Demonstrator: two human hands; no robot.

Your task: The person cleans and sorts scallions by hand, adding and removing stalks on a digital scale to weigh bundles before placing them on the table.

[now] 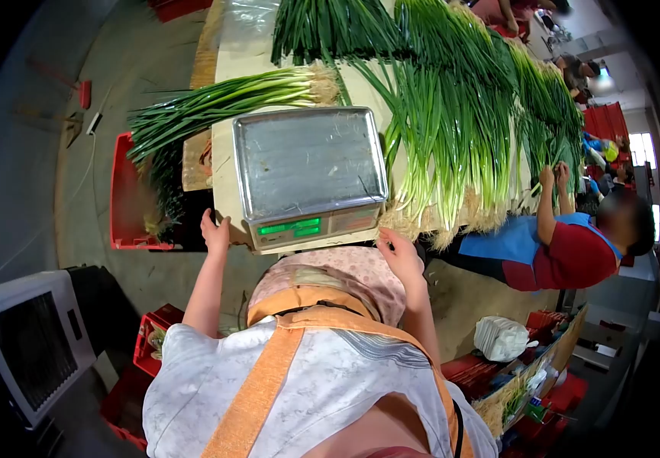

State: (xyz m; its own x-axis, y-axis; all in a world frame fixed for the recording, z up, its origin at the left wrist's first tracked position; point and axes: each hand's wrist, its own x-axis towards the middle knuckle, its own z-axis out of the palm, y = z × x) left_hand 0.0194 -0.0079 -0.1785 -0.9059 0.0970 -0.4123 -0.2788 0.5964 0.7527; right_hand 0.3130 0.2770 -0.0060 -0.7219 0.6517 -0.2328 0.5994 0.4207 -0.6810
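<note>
A weighing scale (311, 164) with a bare metal tray and a lit green display stands on the table right in front of me. My left hand (216, 233) is off the scale's left front corner, its fingers apart and holding nothing. Near the right front corner is my right hand (401, 253), fingers loosely bent and apart, close to the table edge and the roots of the green onions (452, 145). I see nothing in it. Left of the scale's far side, a separate bunch of green onions (230, 103) lies with its leaves over the table edge.
A red crate (121, 198) sits below the table's left edge. More green onions (337, 30) are piled at the back. On the right, a co-worker in a blue apron (498, 248) handles onions. An air cooler (33, 343) and red crates (146, 343) stand at lower left.
</note>
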